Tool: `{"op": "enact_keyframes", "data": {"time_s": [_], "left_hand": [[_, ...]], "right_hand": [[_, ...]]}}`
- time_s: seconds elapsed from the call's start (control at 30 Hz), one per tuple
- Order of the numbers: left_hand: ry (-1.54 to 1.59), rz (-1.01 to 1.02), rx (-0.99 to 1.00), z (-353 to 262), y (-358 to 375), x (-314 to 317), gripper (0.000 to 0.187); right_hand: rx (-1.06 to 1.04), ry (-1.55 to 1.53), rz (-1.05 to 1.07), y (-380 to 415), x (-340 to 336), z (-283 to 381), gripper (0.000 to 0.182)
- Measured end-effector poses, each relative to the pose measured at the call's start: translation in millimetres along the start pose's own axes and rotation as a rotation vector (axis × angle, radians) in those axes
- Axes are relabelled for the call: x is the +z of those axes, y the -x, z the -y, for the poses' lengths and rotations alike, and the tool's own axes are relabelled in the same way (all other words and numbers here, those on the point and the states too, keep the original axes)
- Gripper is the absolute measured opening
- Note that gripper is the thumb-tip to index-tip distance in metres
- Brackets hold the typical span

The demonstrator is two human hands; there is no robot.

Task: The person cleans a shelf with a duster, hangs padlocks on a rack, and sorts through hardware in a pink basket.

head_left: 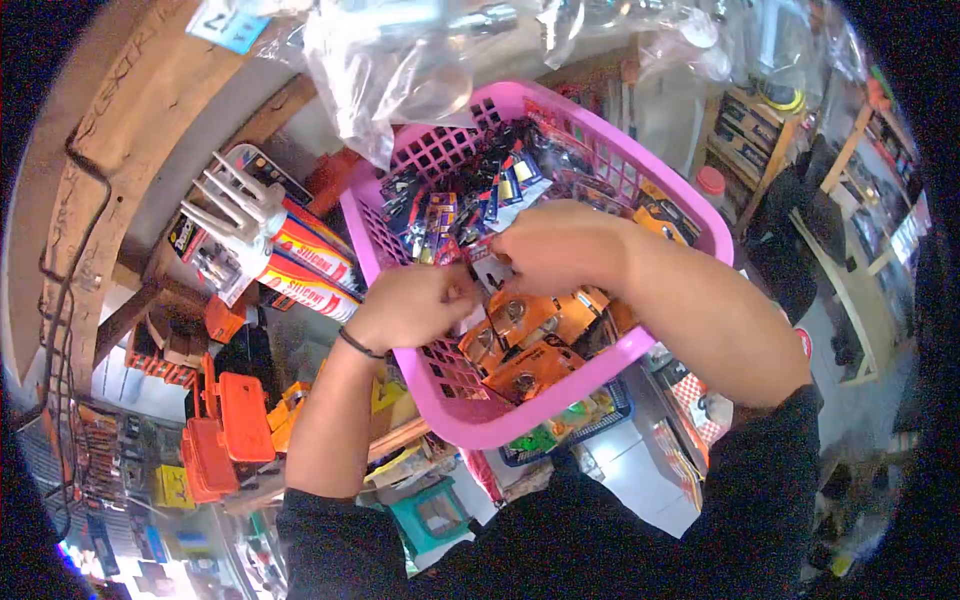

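Observation:
A pink plastic basket (480, 432) is filled with small packaged goods. Both hands are inside it, near its middle. My left hand (418, 305), with a dark band at the wrist, has its fingers curled at a small packet (488, 268). My right hand (560, 250) reaches in from the right, its fingers bent down at the same packet; its fingertips are partly hidden. Orange packets (530, 370) lie just below the hands. Blue and white packets (515, 180) and dark packets lie above them.
Silicone tubes (305, 270) stand left of the basket. Orange plastic boxes (245, 410) are at the lower left. Clear plastic bags (390, 70) hang over the basket's far edge. Wooden shelves (745, 140) stand at the right, and a dark blue basket (600, 420) sits below.

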State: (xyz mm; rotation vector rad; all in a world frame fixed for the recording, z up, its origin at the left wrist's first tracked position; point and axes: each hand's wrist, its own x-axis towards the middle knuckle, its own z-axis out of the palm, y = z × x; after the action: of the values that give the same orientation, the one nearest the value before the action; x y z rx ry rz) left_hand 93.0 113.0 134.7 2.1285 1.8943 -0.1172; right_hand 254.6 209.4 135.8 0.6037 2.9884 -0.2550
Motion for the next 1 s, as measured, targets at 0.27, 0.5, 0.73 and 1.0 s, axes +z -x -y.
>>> {"op": "enact_keyframes", "data": {"time_s": [0.27,0.5,0.73,1.0], "left_hand": [[0.024,-0.075,-0.065,8.0,0.9,5.6,0.029],[0.077,-0.114,-0.057,7.4,0.5,6.2,0.026],[0.135,-0.171,-0.02,13.9,-0.3,12.3,0.025],[0.248,-0.214,-0.009,16.7,-3.8,14.3,0.025]], "right_hand": [[0.026,0.024,0.072,-8.7,-1.2,-2.6,0.029],[-0.007,-0.017,0.087,-4.4,-7.2,-0.4,0.031],[0.006,-0.028,0.135,2.8,-16.8,2.9,0.036],[0.038,-0.089,0.181,-4.2,-10.1,-7.8,0.031]]}}
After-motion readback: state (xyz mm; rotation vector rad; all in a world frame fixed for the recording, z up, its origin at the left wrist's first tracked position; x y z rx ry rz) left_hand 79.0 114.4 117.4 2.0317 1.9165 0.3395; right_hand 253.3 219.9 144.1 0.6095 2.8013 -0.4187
